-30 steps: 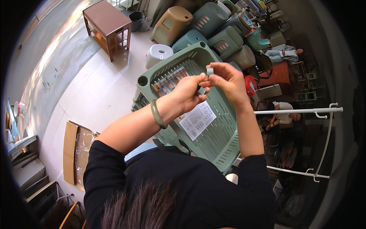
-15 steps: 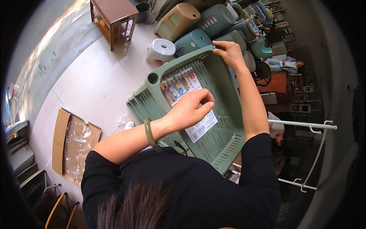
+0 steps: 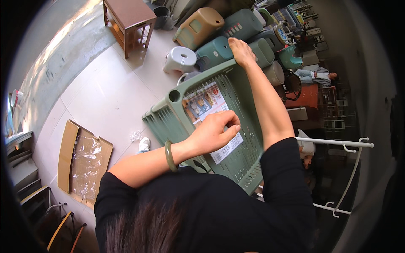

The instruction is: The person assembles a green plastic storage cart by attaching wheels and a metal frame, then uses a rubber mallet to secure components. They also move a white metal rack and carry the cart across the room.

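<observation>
Green plastic basket (image 3: pixel 236 105) sits tilted up in front of the person, over the pale tiled floor (image 3: pixel 97 101), btwn the two arms. Vs half a sec ago: right hand (image 3: pixel 241 49) has slid further out along the far rim & now grips the far corner; left hand (image 3: pixel 214 131) stays curled over the paper label (image 3: pixel 211 122) inside, fingers bunched narrow, pinching at the label's edge — can't tell if anything small is held. A full sec ago both hands met at the middle of the basket; now they're well apart.

Long axis runs near-to-far, leaning a bit right; open side faces the person, round hole in the left corner, far short end up toward the stacked stools.

Basket: rigid moulded plastic, sage green, slotted walls & base, rectangular w/ rounded rim. Label: glossy printed sheet, white w/ colour pics. Left wrist has a smooth green bangle (image 3: pixel 169 156). Black sleeves, matte cloth.

Far side: plastic stools (image 3: pixel 202 25) in tan, teal, white, rounded shapes. Wooden side table (image 3: pixel 128 19) far left. Flattened cardboard box (image 3: pixel 82 162) w/ clear film on floor, near left. White metal rack (image 3: pixel 341 177) right.
</observation>
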The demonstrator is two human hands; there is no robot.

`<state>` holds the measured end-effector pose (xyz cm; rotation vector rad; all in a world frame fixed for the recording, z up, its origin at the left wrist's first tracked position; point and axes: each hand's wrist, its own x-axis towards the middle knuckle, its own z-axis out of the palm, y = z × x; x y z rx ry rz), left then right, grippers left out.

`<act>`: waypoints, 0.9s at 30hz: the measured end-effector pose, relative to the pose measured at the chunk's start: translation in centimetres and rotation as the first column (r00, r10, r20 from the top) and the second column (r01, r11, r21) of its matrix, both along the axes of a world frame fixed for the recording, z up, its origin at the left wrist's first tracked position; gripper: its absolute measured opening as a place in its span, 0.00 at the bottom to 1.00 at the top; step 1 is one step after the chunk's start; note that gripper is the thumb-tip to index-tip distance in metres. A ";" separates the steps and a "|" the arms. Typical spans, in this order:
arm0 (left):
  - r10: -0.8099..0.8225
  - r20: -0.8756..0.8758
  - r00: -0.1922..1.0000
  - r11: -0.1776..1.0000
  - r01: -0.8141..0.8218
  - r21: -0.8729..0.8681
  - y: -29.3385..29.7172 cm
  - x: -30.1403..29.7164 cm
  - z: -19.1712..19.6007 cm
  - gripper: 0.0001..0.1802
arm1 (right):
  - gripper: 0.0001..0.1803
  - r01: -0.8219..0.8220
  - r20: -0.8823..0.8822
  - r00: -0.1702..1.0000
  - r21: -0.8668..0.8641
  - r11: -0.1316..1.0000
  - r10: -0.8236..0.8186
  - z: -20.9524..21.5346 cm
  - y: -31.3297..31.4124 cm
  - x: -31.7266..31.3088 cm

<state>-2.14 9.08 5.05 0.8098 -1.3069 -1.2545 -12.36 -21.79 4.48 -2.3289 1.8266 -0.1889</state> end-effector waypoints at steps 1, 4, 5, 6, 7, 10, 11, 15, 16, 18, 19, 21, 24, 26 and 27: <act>0.019 -0.029 0.999 0.999 -0.018 0.030 -0.1 0.0 0.0 0.09 | 0.37 -0.042 -0.074 0.997 -0.134 0.990 0.033 -0.5 0.3 -0.1; 0.012 -0.262 0.965 0.972 0.049 0.229 -1.0 0.2 -0.3 0.11 | 0.30 0.014 0.189 0.979 -0.459 0.888 0.082 1.3 4.6 -0.7; 0.049 -0.450 0.892 0.943 0.107 0.314 -1.4 0.3 -0.5 0.12 | 0.25 0.066 0.474 0.869 -0.400 0.914 0.145 3.1 7.1 -0.6; 0.100 -0.604 0.791 0.892 0.197 0.406 -1.5 0.3 -0.7 0.13 | 0.22 -0.007 0.713 0.667 -0.285 0.958 0.217 4.6 10.4 -0.8; 0.141 -0.728 0.671 0.864 0.275 0.422 -1.9 0.6 -1.0 0.16 | 0.17 -0.163 0.727 0.639 -0.194 0.967 0.253 6.3 13.9 -1.5; 0.159 -0.914 0.374 0.873 0.379 0.307 -2.5 1.0 -1.6 0.21 | 0.19 -0.577 0.350 0.731 -0.141 0.804 0.586 8.6 22.4 -2.7; 0.131 -0.943 0.305 0.871 0.420 0.256 -2.6 1.1 -1.7 0.21 | 0.24 -0.591 0.273 0.734 -0.196 0.783 0.622 8.7 23.6 -2.5; 0.088 -0.968 0.234 0.837 0.510 0.200 -2.2 1.4 -1.3 0.22 | 0.31 -0.561 0.294 0.739 -0.228 0.796 0.606 8.3 25.4 -2.2; 0.107 -0.963 0.248 0.830 0.511 0.224 -2.1 1.6 -1.1 0.22 | 0.30 -0.579 0.298 0.723 -0.230 0.782 0.623 8.2 25.3 -2.0; 0.152 -0.952 0.264 0.808 0.522 0.274 -1.9 2.3 -0.6 0.22 | 0.29 -0.609 0.334 0.668 -0.270 0.746 0.665 8.1 25.4 -1.5; 0.166 -0.945 0.282 0.818 0.497 0.291 -1.8 2.5 -0.3 0.22 | 0.26 -0.619 0.283 0.668 -0.303 0.725 0.689 8.1 25.5 -1.3; 0.191 -0.947 0.259 0.832 0.469 0.296 -1.6 2.7 0.3 0.22 | 0.24 -0.615 0.234 0.677 -0.342 0.711 0.698 8.2 25.7 -1.0; 0.296 -0.905 0.307 0.859 0.330 0.392 -0.5 3.5 0.9 0.20 | 0.22 -0.539 0.464 0.674 -0.225 0.812 0.575 8.2 25.6 -0.4; 0.401 -0.832 0.384 0.851 0.180 0.493 1.5 4.1 0.9 0.19 | 0.20 -0.462 0.771 0.537 -0.069 0.884 0.341 7.8 25.0 0.6; 0.395 -0.817 0.421 0.863 0.134 0.487 2.6 4.7 0.6 0.16 | 0.21 -0.469 0.787 0.524 -0.053 0.882 0.326 7.5 24.6 1.2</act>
